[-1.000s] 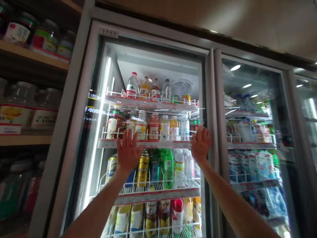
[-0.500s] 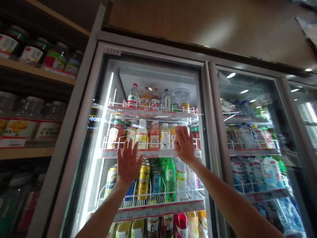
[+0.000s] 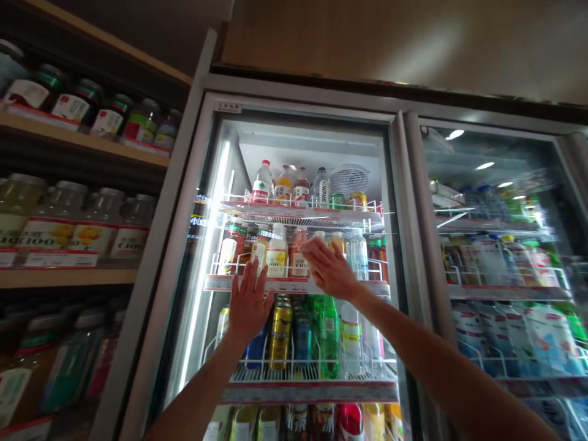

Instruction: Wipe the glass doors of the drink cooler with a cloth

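Head view showed me the left hand (image 3: 250,303) flat, fingers wide, on the closed glass door (image 3: 312,133), perhaps for support; the right hand (image 3: 331,269) lay there also, blurred, its grip I could not tell; behind, drink bottles (image 3: 276,254) faced labels forward, probably for easy reading

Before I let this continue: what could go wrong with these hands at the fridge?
The left hand, spread and seemingly against the glass door, may leave smudges. The right hand is blurred and hides part of the bottled drinks behind it, so its contact with the glass door could be misjudged.
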Motion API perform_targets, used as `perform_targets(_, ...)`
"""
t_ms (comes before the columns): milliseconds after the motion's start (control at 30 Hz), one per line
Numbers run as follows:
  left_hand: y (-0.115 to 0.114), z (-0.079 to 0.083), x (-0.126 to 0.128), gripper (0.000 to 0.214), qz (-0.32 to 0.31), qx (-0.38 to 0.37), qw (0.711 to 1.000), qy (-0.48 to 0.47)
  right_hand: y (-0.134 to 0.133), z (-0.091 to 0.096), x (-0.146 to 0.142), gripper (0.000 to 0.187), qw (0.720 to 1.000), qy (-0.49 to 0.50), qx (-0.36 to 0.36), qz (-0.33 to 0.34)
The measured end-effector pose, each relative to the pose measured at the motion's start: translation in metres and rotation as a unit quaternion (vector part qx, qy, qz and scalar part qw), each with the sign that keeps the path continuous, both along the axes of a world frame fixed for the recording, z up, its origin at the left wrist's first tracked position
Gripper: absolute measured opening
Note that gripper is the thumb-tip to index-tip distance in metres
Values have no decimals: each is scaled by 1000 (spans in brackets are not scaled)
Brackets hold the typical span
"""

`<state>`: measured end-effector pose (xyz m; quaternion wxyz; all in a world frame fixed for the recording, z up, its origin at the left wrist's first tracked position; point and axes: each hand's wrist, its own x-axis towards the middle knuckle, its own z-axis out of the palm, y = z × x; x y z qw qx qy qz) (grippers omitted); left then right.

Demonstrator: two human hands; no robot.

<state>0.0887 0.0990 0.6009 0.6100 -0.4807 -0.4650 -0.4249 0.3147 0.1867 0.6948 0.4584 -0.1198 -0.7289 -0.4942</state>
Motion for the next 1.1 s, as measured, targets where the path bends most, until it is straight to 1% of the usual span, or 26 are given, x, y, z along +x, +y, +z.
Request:
perform_targets(33, -5, 1, -6, 61, 1, -2, 1000, -5, -1, 5, -2, 51, 998, 63, -23, 1)
perform_targets(100, -16, 3, -21, 62, 8, 0, 1000, -29, -2, 15, -10, 52, 977, 202, -74, 7)
perform_targets(133, -22, 3, -29, 61, 14, 1, 999, -42, -4, 17, -18, 53, 970, 228, -86, 13)
perform_targets(167, -28, 3, -37, 61, 21, -1, 998, -54, -7, 15, -27, 54, 974, 210, -84, 22)
perform_targets(200, -33, 2, -45, 60, 29, -4, 997, -65, -11, 12, -39, 54, 985, 153, -69, 32)
perform_targets(233, -39, 1, -52, 59, 36, -8, 997, -74, -17, 6, -51, 55, 995, 72, -47, 41)
perform_targets(267, -44, -2, -59, 58, 42, -12, 996, -81, -22, 2, -63, 56, 998, -9, -23, 50)
perform_targets(300, -48, -4, -66, 58, 47, -16, 995, -85, -27, 0, -74, 57, 996, -65, -7, 58)
perform_targets(333, -53, -7, -72, 57, 53, -19, 995, -86, -32, 1, -83, 58, 995, -82, -2, 65)
perform_targets(367, -57, -9, -78, 56, 60, -20, 994, -85, -35, 5, -92, 58, 996, -58, -11, 72)
perform_targets(400, -62, -12, -83, 55, 69, -20, 994, -81, -38, 11, -100, 57, 996, -5, -30, 81)
perform_targets(467, -70, -17, -92, 53, 89, -18, 993, -72, -42, 23, -116, 55, 987, 104, -71, 99)
perform_targets(500, -75, -20, -96, 53, 98, -18, 992, -71, -44, 25, -125, 55, 983, 125, -81, 106)
perform_targets(533, -80, -22, -100, 53, 105, -19, 992, -73, -48, 23, -134, 55, 984, 115, -80, 111)
perform_targets(567, -84, -25, -103, 53, 110, -21, 991, -76, -52, 18, -142, 56, 988, 76, -69, 113)
perform_targets(633, -92, -30, -109, 53, 115, -26, 990, -81, -62, 3, -158, 58, 992, -53, -27, 109)
perform_targets(700, -99, -34, -114, 53, 116, -30, 990, -78, -71, -4, -171, 59, 984, -146, 2, 102)
perform_targets(733, -102, -35, -116, 53, 117, -31, 990, -77, -75, -2, -177, 58, 983, -152, -1, 99)
perform_targets(767, -104, -36, -118, 53, 117, -32, 990, -78, -78, 3, -182, 58, 987, -128, -16, 95)
perform_targets(833, -107, -38, -121, 54, 113, -35, 989, -84, -83, 16, -193, 56, 993, -45, -57, 91)
perform_targets(867, -108, -39, -121, 55, 109, -36, 989, -89, -85, 18, -199, 56, 993, -18, -70, 92)
perform_targets(900, -109, -41, -122, 56, 105, -38, 989, -96, -88, 13, -205, 56, 993, -15, -73, 93)
perform_targets(933, -109, -44, -122, 57, 101, -40, 989, -101, -90, 2, -210, 56, 992, -33, -67, 97)
perform_targets(967, -110, -49, -122, 57, 99, -43, 989, -106, -92, -15, -214, 56, 991, -69, -56, 101)
perform_targets(1033, -111, -60, -122, 58, 97, -50, 988, -112, -96, -63, -216, 55, 979, -168, -30, 109)
perform_targets(1100, -113, -73, -122, 59, 92, -61, 987, -117, -97, -108, -209, 52, 956, -268, -2, 123)
